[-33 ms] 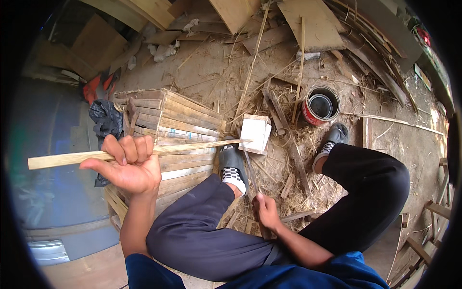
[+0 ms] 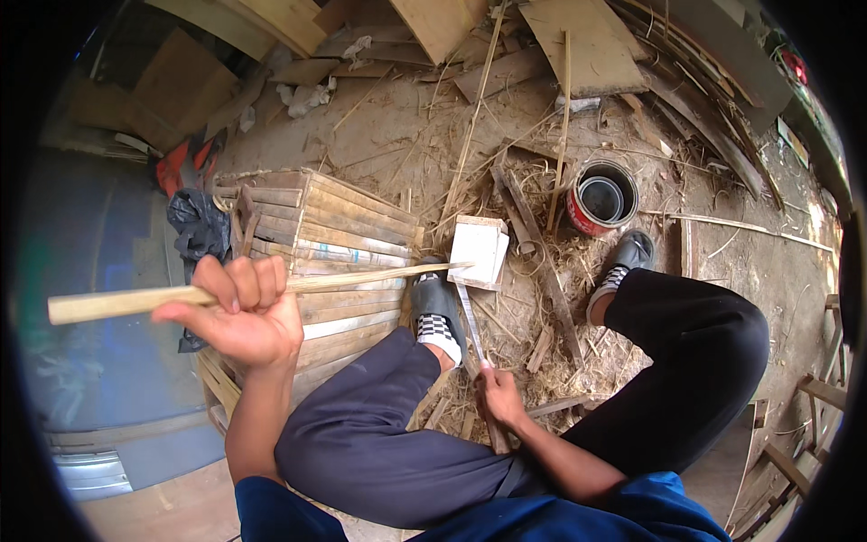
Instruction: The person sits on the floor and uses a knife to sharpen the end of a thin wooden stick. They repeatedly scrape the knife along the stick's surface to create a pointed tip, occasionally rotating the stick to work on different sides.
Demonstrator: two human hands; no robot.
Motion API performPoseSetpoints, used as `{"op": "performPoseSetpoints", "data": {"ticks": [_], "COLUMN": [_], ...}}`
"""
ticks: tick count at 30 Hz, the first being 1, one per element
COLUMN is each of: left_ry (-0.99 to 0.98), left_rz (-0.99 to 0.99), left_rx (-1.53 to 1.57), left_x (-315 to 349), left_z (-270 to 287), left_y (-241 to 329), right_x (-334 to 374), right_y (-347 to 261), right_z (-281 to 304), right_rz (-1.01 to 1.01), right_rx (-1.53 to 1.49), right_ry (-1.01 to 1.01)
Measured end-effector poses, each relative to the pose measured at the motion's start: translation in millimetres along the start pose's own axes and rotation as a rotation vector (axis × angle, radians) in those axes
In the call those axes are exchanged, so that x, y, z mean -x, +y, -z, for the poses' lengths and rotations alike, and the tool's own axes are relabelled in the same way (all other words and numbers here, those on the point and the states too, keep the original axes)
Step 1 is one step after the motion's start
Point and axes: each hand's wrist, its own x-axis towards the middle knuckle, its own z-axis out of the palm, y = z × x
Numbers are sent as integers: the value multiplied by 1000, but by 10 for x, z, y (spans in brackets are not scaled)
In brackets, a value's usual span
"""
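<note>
My left hand [image 2: 248, 307] is closed around a long pale strip of split wood or bamboo [image 2: 361, 277]. The strip's thick end sticks out to the left, and its thin end rests on a white-topped block [image 2: 477, 251] between my feet. In my right hand [image 2: 501, 396], low between my knees, is a long knife [image 2: 470, 323]. Its narrow blade points up and left, with the tip close to the block's lower edge. Part of the handle shows below my fist.
A slatted wooden crate [image 2: 352, 226] stands left of my left foot [image 2: 435, 312]. Beyond the block is a red can [image 2: 601, 199] with a dark container inside. Shavings and thin strips litter the floor. Boards [image 2: 587, 45] lie at the back, and a black plastic bag [image 2: 197, 221] is at the left.
The knife blade has turned, so its flat side now shows brighter. The strip's thick end has shifted slightly left and rolled a little in my left hand.
</note>
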Motion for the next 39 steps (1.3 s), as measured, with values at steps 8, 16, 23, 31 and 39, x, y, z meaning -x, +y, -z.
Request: {"op": "performPoseSetpoints", "data": {"ticks": [8, 16, 23, 31, 39], "left_ry": [-45, 41, -1, -58, -233], "left_rz": [-23, -62, -91, -54, -17], "left_rx": [26, -4, -21, 5, 102], "left_x": [-46, -33, 35, 0, -57], "left_z": [-120, -166, -155, -170, -318], "left_y": [-55, -104, -118, -127, -216], "right_x": [121, -152, 14, 81, 180], "right_y": [-324, -147, -352, -360, -562], "right_z": [66, 77, 48, 116, 260], "right_rz": [465, 229, 332, 323, 526], "right_rx": [-71, -90, 57, 16, 120], "right_ry": [36, 58, 58, 78, 104]}}
